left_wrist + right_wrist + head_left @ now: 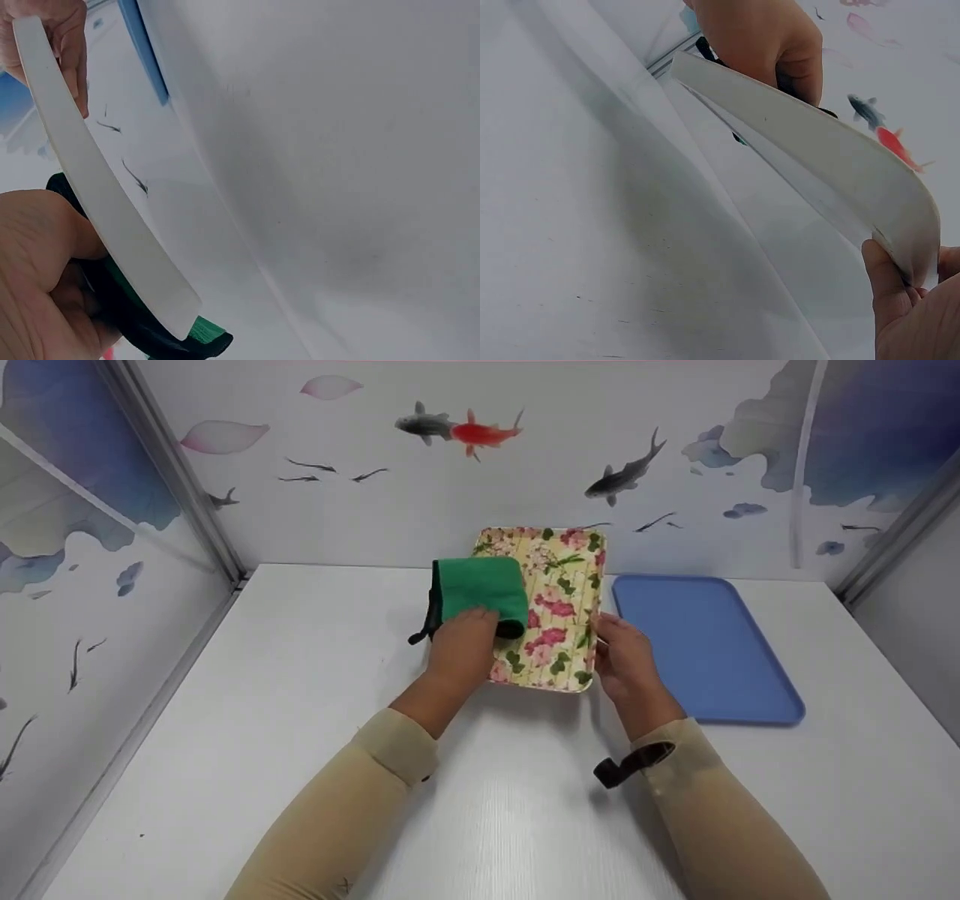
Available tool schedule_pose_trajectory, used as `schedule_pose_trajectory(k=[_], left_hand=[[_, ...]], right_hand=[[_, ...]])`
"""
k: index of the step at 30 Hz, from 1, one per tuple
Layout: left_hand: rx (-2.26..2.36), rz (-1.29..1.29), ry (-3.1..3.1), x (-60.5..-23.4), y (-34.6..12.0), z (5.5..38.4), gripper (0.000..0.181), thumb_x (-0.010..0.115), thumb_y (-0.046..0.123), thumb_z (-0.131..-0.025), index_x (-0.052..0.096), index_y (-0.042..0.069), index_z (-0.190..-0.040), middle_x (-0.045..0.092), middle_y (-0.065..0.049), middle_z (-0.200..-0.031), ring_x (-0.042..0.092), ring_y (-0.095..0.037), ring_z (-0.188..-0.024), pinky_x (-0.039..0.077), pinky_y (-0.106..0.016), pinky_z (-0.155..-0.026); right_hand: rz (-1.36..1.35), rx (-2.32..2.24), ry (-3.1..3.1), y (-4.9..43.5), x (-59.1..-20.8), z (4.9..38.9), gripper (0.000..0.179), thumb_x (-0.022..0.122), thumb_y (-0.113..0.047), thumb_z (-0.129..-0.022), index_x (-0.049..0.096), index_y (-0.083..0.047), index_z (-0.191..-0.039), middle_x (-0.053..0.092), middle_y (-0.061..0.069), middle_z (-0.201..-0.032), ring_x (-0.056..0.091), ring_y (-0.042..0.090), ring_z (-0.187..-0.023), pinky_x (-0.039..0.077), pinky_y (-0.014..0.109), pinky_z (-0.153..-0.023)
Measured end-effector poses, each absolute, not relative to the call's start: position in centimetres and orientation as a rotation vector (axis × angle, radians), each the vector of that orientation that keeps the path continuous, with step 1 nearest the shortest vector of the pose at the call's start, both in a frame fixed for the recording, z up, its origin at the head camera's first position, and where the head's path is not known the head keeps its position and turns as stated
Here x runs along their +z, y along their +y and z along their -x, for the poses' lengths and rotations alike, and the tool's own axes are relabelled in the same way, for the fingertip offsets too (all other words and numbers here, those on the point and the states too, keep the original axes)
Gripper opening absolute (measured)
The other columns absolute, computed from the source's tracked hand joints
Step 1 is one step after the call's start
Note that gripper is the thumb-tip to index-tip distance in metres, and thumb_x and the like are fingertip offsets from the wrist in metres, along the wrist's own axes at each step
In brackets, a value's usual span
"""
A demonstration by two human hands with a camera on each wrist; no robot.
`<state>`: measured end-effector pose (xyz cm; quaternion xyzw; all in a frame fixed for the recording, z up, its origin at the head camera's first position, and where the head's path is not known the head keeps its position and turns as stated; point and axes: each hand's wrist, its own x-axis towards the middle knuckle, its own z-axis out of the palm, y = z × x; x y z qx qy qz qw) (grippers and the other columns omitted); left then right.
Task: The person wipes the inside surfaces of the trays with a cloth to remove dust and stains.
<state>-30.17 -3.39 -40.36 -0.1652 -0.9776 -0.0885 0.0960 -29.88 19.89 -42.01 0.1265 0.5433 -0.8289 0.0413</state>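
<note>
Gripping the floral tray [559, 664] by its right edge, your right hand [626, 656] has its thumb and fingers closed on the rim, with the tray held up off the table [300, 735] and its patterned face toward you. Your left hand [465, 649] curls its fingers round the cloth [480, 585], green with a black edge, and holds it against the left side of the tray; how tightly you grip it, I cannot tell. The cloth covers part of the pattern there, leaving the right part bare. The blue tray [709, 652] lies flat on the table, just right of your right hand. A black strap [611, 772] hangs at your right cuff.
</note>
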Motion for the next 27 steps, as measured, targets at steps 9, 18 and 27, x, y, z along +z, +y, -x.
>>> schedule_pose_trajectory(k=[9,18,27], left_hand=[[-0.271,0.489,-2.95,-39.6,-2.3,30.1,0.04,0.065,0.014,-0.103,0.061,0.007,-0.142,0.065,-0.009,-0.143,0.062,-0.026,-0.133,0.051,-0.041,-0.112],[-0.281,0.569,-2.952,-39.6,-0.8,28.9,0.04,0.063,0.016,-0.104,0.06,0.009,-0.143,0.065,-0.007,-0.144,0.063,-0.024,-0.132,0.054,-0.038,-0.107],[-0.33,0.674,-2.95,-39.5,0.5,28.0,0.045,0.061,0.021,-0.106,0.056,0.012,-0.149,0.061,-0.006,-0.149,0.06,-0.023,-0.136,0.054,-0.038,-0.108]], right_hand=[[-0.418,-2.502,1.665,20.0,-41.6,30.2,0.035,0.052,-0.024,-0.11,0.054,-0.008,-0.14,0.064,-0.003,-0.105,0.06,0.007,-0.076,0.052,0.021,-0.066],[-0.411,-2.483,1.675,20.0,-41.8,29.9,0.042,0.051,-0.025,-0.11,0.048,-0.007,-0.148,0.063,-0.005,-0.108,0.063,0.007,-0.082,0.053,0.022,-0.073],[-0.399,-2.441,1.711,19.9,-41.9,29.8,0.046,0.048,-0.028,-0.111,0.045,-0.007,-0.152,0.062,-0.006,-0.106,0.054,0.007,-0.069,0.048,0.023,-0.062]])
